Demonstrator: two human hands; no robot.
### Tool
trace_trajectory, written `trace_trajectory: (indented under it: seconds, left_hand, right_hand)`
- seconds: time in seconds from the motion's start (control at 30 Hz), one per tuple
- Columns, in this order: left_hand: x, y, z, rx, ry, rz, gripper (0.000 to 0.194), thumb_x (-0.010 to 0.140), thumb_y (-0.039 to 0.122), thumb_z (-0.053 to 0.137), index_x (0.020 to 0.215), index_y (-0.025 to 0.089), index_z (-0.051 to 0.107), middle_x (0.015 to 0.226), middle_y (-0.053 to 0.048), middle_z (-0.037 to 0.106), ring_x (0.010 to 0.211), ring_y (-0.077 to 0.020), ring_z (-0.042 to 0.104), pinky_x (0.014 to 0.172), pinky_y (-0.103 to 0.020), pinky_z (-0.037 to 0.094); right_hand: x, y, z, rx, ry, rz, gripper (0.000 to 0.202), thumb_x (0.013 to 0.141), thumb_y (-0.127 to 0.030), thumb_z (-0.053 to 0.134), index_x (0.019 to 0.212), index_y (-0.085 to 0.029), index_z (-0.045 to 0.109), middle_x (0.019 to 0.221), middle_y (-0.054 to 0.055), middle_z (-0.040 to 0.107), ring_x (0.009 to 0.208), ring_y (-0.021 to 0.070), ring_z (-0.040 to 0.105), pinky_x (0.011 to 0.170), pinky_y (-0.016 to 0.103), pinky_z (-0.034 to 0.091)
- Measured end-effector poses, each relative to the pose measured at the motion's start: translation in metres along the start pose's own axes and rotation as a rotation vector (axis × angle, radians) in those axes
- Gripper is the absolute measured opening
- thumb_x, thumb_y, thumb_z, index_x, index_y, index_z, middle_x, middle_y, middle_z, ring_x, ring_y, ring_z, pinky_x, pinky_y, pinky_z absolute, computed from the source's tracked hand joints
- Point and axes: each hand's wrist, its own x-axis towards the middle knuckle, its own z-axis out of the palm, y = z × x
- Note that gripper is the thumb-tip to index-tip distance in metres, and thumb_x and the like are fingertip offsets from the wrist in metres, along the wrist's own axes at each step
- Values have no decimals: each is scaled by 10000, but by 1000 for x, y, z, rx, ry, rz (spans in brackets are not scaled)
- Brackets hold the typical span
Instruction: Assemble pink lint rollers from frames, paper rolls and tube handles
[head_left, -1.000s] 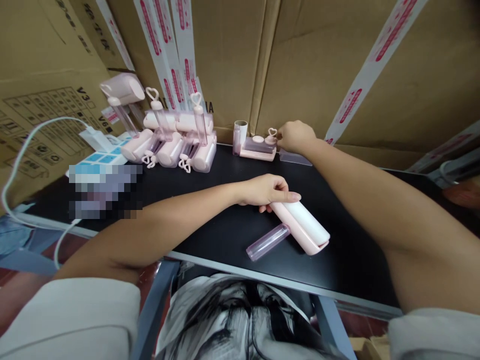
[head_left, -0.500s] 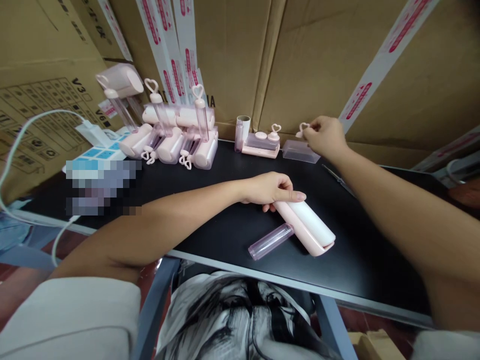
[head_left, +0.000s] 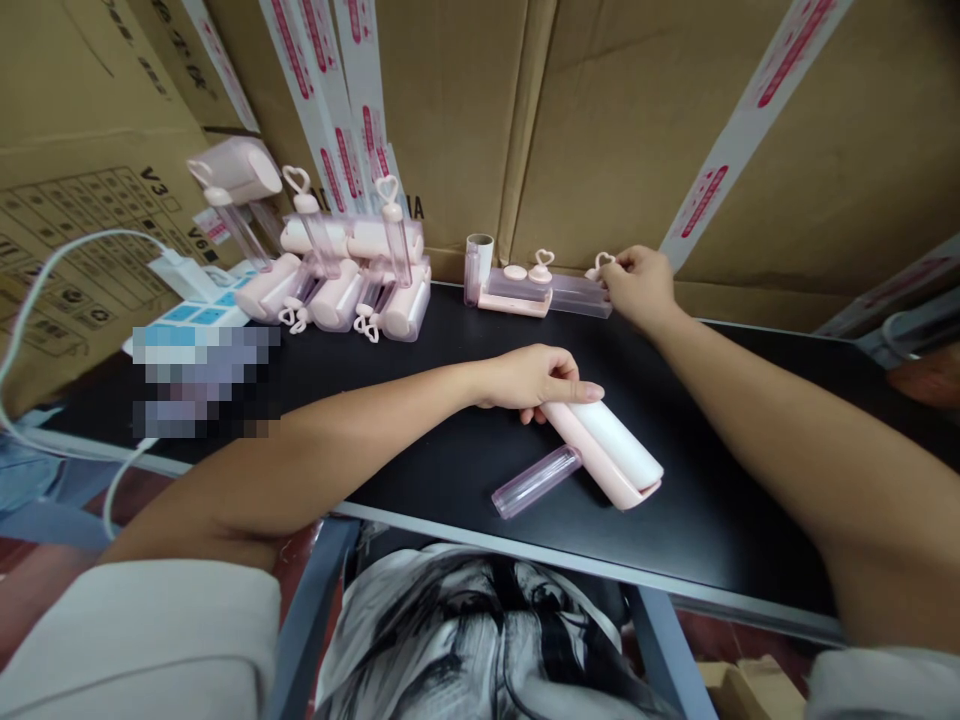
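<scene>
My left hand (head_left: pixel 536 380) grips the upper end of a pink holder with a white roll (head_left: pixel 619 440), which slants toward the front edge. Beside it lies a clear purple tube (head_left: pixel 537 482), touching the holder's side. At the back, my right hand (head_left: pixel 637 285) is closed at the right end of a clear purple cover (head_left: pixel 577 297); a pink heart-shaped piece (head_left: pixel 601 264) shows at its fingertips. To the left of that cover sits a pink case with a heart loop (head_left: pixel 515 293), and an upright white roll (head_left: pixel 480 265) stands beside it.
Several pink rollers (head_left: pixel 335 295) with heart handles are stacked at the back left, near a power strip (head_left: pixel 199 312) with white cables. Cardboard boxes (head_left: pixel 450 120) line the back of the black table (head_left: pixel 420 440). Another person's hand (head_left: pixel 926 380) shows at the far right.
My right hand has shifted left, and the clear cover has slid left with it, up against the pink case. My left hand keeps its grip on the holder.
</scene>
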Motion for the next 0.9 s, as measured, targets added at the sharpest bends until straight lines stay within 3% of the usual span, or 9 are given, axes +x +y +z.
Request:
trace_trajectory:
  seconds: [0.1, 0.4, 0.67, 0.9]
  left_hand:
    - [0, 0, 0, -1, 2, -3, 566, 827, 678, 825, 902, 196, 538, 641, 54, 566, 477, -93, 555, 376, -170, 409]
    - [0, 0, 0, -1, 4, 5, 554, 830, 671, 822, 900, 196, 545, 659, 53, 566, 484, -97, 560, 360, -178, 423]
    - [-1, 0, -1, -6, 1, 12, 543, 835, 654, 826, 897, 195, 544, 658, 54, 565, 478, -97, 552, 350, -184, 429]
    - [1, -2, -1, -24, 12, 21, 577, 818, 695, 822, 878, 203, 526, 604, 60, 555, 443, -97, 539, 345, -174, 401]
  right_hand:
    - [-3, -10, -2, 40, 89, 80, 150, 908, -326, 651, 814, -209, 662, 818, 87, 736, 747, 228, 655, 720, 373, 528]
    - [2, -30, -10, -114, -56, 6, 98, 829, -290, 779, 822, -201, 737, 828, 114, 759, 787, 264, 672, 766, 404, 539]
    - [6, -47, 1, -137, -86, -50, 133, 811, -265, 809, 898, -166, 791, 928, 154, 789, 887, 300, 702, 878, 445, 546]
    - [-7, -48, -18, -49, -31, -38, 156, 829, -261, 743, 940, -167, 799, 932, 145, 791, 871, 296, 708, 827, 431, 546]
